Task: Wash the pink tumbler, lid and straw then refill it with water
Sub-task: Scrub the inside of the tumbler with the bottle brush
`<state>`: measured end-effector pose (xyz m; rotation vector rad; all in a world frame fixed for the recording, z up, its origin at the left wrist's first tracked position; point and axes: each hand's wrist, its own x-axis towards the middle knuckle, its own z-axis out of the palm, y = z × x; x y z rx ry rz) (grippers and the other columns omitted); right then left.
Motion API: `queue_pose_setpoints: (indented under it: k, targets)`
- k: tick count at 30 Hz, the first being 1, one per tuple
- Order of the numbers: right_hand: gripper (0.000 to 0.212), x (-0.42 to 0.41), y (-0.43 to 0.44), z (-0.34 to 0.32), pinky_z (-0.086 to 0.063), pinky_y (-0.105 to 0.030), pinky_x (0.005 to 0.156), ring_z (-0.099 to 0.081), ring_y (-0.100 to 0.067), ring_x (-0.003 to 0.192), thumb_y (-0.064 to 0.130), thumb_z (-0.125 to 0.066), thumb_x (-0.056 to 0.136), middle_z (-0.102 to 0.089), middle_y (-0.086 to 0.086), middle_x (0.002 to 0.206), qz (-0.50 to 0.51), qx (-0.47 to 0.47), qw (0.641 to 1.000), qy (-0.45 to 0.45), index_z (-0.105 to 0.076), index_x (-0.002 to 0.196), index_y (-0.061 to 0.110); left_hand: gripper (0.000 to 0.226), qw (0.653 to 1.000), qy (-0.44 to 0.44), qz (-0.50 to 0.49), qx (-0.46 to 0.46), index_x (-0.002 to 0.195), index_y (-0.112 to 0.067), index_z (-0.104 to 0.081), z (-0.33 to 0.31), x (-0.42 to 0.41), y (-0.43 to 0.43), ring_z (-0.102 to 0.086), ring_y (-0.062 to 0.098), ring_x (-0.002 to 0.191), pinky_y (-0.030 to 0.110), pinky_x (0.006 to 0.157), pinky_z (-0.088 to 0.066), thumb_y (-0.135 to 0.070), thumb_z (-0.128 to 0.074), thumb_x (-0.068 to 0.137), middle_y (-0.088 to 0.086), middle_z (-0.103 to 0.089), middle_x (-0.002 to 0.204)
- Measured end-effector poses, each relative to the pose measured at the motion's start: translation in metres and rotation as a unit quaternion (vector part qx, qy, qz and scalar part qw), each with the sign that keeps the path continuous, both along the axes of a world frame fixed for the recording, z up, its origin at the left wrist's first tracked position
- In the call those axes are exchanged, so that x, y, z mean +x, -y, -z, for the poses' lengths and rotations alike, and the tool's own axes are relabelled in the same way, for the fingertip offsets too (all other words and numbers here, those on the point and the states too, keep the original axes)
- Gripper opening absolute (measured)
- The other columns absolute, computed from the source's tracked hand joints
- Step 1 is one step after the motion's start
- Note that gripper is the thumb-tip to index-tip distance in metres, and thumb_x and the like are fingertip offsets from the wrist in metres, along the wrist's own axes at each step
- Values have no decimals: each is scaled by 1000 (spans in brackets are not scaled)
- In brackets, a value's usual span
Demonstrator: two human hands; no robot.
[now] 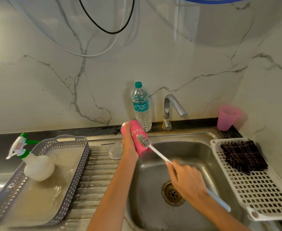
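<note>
Scrubbing is under way: tumbler (137,131) is gripped in the left hand (128,144) over the sink (195,152), its outside worked by a brush (142,140) clasped in the right hand (187,182); lid (115,150) and straw (111,143) are seen on the draining surface, apparently unwashed, refill judged pending.
</note>
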<state>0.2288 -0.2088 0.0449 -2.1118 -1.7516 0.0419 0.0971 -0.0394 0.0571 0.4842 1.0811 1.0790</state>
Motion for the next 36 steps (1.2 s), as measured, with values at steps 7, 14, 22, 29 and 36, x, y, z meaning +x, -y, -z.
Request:
queue_pose_setpoints:
  k: [7,14,22,29,36]
  targets:
    - [39,8,-27,-11,-34,-30,47,-60,-26,55,47,-28,101,-45,6,52,41,28,997,-60,-42,73,23,87,998,5,53,17,126,-20,-52,6,14,19,-71,32,93,45,74,-59,-75,-70,62,17,-70,113]
    - [43,5,2,-3,-28,-27,45,-44,-17,45,49,-27,100,-45,5,50,35,-9,998,-59,-40,69,22,73,998,54,28,1,123,-14,-56,-6,-7,4,-72,26,79,41,71,-60,-70,-65,76,11,-72,95]
    - [48,5,-6,-6,-48,-36,54,-56,-21,54,52,-25,99,-53,1,54,24,-27,993,-113,-43,67,22,68,994,111,4,15,115,-15,-59,-5,-1,9,-73,24,71,37,64,-60,-72,-61,78,8,-74,80]
    - [45,8,-32,-15,-51,-40,54,-59,-23,55,50,-28,100,-52,4,53,40,4,988,-146,-42,66,24,82,992,85,90,-17,125,-15,-55,13,6,30,-72,30,87,40,70,-59,-74,-67,69,14,-74,98]
    - [51,2,5,7,-50,-38,58,-55,-22,54,58,-20,95,-52,1,53,10,-33,990,-136,-37,63,24,66,991,133,-23,-7,116,-15,-58,4,-13,10,-71,25,73,38,68,-60,-70,-60,79,10,-72,85]
